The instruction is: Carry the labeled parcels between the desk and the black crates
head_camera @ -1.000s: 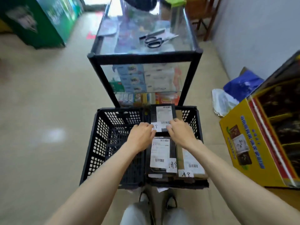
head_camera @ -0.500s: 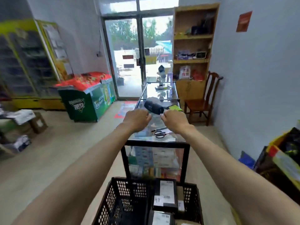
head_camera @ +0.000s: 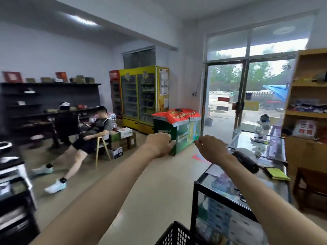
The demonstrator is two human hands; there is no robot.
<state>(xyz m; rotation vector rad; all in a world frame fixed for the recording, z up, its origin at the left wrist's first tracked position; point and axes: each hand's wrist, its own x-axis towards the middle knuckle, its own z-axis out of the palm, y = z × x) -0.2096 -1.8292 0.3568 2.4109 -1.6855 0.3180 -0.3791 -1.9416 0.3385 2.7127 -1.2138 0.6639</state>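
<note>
Both my arms reach forward at chest height, away from the parcels. My left hand (head_camera: 160,144) has its fingers curled in and holds nothing. My right hand (head_camera: 211,149) is also loosely curled and holds nothing. Only a corner of the black crate (head_camera: 175,235) shows at the bottom edge, below and between my forearms; its parcels are out of view. The glass-topped desk (head_camera: 221,190) with a black frame stands at the lower right, under my right forearm.
A black cylinder (head_camera: 245,161) and a yellow-green pad (head_camera: 277,173) lie on the desk. A green chest freezer (head_camera: 178,131) stands ahead, drink fridges (head_camera: 139,96) behind it. A person (head_camera: 88,137) sits on a chair at left. Wooden shelves (head_camera: 307,106) at right; glass doors (head_camera: 246,96) ahead.
My view has swung up and to the left, from the crate to the room. Both hands left the parcel in the crate and rose empty in front of me.
</note>
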